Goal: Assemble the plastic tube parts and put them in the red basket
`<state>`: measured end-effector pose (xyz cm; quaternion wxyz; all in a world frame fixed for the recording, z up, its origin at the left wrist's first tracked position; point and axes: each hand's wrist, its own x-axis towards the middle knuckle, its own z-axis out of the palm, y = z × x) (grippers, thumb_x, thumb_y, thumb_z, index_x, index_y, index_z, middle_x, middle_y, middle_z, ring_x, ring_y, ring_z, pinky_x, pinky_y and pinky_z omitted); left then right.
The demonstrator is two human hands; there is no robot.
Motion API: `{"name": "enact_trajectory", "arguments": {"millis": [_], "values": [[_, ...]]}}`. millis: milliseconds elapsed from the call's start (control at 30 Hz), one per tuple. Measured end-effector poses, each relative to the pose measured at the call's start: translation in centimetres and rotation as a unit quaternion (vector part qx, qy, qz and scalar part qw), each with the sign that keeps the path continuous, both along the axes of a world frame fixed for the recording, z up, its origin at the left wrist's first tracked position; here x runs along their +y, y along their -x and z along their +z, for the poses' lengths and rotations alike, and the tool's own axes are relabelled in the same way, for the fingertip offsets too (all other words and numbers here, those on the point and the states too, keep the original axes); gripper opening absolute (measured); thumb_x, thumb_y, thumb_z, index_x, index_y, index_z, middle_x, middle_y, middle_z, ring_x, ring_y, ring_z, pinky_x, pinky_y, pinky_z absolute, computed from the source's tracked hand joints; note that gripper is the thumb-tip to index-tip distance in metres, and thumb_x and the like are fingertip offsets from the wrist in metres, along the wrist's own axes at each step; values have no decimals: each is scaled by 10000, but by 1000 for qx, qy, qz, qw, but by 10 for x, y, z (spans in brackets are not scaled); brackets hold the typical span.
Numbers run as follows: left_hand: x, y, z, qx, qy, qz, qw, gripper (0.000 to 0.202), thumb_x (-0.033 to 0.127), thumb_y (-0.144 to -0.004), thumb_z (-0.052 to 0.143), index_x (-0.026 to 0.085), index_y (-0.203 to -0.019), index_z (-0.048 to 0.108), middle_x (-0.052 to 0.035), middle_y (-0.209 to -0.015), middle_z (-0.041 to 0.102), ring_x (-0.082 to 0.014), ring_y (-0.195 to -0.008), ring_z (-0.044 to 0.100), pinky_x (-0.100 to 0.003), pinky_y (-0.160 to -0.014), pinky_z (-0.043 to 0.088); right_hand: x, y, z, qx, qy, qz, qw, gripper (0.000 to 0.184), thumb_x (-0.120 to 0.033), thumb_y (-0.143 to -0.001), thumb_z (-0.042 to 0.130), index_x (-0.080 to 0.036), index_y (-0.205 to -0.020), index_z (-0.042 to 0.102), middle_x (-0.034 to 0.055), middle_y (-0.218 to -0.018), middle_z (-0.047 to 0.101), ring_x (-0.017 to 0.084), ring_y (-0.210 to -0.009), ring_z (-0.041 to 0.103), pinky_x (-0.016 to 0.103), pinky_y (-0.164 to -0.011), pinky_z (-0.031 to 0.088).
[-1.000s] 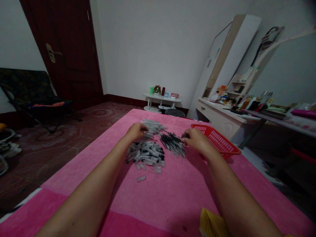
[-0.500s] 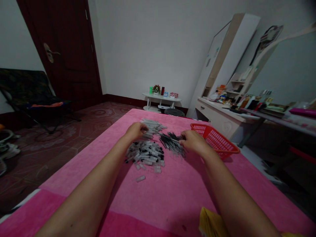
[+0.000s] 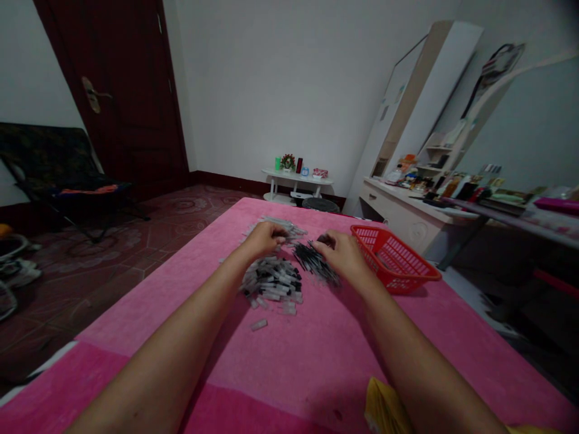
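On the pink cloth (image 3: 316, 349) lie three piles of pen parts. My left hand (image 3: 266, 238) is over the near edge of the clear pen barrels (image 3: 294, 229), its fingers curled closed; what they grip is too small to make out. Closer to me is a heap of pen caps (image 3: 274, 280), clear with black parts, and one loose cap (image 3: 259, 325) lies apart. My right hand (image 3: 341, 250) is at the right of the dark, thin pen refills (image 3: 314, 260). Its thumb and fingers are pinched together, with their contents unclear. A gap separates the two hands.
A red plastic basket (image 3: 398, 259) stands just right of my right hand. Yellow cloth (image 3: 384, 407) lies near my right forearm. Beyond the bed-like surface are a low white table (image 3: 296, 176), a cluttered dresser (image 3: 402, 211) and a folding chair (image 3: 49, 169).
My left hand has shifted right and slightly lifted toward the middle. My right hand has moved a little left, so the hands are closer together. The view has shifted slightly.
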<state>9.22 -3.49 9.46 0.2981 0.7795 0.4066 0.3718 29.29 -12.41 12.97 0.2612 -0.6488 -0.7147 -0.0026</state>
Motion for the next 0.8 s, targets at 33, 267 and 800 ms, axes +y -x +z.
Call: {"name": "enact_trajectory", "arguments": {"millis": [33, 267, 800], "values": [[0, 1, 1, -49, 11, 25, 998, 219, 171, -683, 623, 108, -863, 730, -53, -829, 734, -194, -796, 648, -290, -771, 497, 0, 4, -5, -1, 0, 0, 1000, 255, -385, -852, 547, -177, -894, 688, 65, -891, 719, 166, -800, 623, 225, -630, 381], [0, 15, 10, -347, 126, 106, 923, 373, 326, -651, 731, 116, -955, 682, -48, -803, 680, -81, -620, 579, -243, -661, 488, -1, 23, -36, -132, 114, 39, 984, 188, -267, -811, 594, -249, -965, 701, 38, -1014, 714, 194, -992, 624, 233, -738, 395], [-5, 10, 15, -430, 172, 107, 880, 273, 207, -595, 790, 116, -835, 696, -14, -689, 658, -62, -565, 579, -189, -578, 478, 2, 27, -54, -200, 123, 50, 971, 200, -238, -790, 595, -231, -947, 717, 88, -996, 724, 246, -955, 652, 285, -720, 423]]}}
